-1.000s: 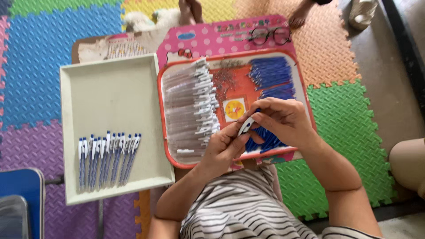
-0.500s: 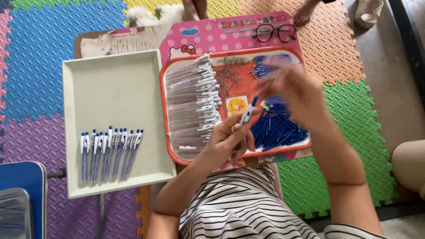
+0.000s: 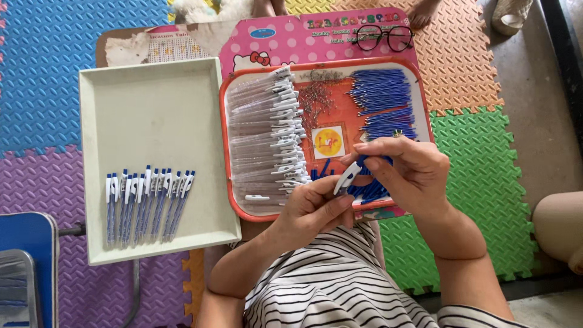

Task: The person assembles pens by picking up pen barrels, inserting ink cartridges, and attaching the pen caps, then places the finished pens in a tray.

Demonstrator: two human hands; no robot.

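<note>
White-capped pen barrel [image 3: 347, 178] is pinched in left hand [image 3: 313, 209] fingers above the orange tray [image 3: 243, 212]. Right hand [image 3: 404, 173] fingers close on its upper end. Assembled pens [image 3: 146, 203] lie in the cream tray [image 3: 152, 97].

Orange tray [image 3: 234, 206] crowded: clear barrels [image 3: 261, 140], blue refills [image 3: 385, 97]; cream tray [image 3: 152, 109] upper half free.

Prob. a home floor workspace: coloured foam puzzle mats [image 3: 54, 79], kids' low table [image 3: 340, 36], 2 trays.

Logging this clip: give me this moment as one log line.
left hand: holds pen barrel | right hand: at barrel tip | orange tray: parts | white tray: finished pens
</note>
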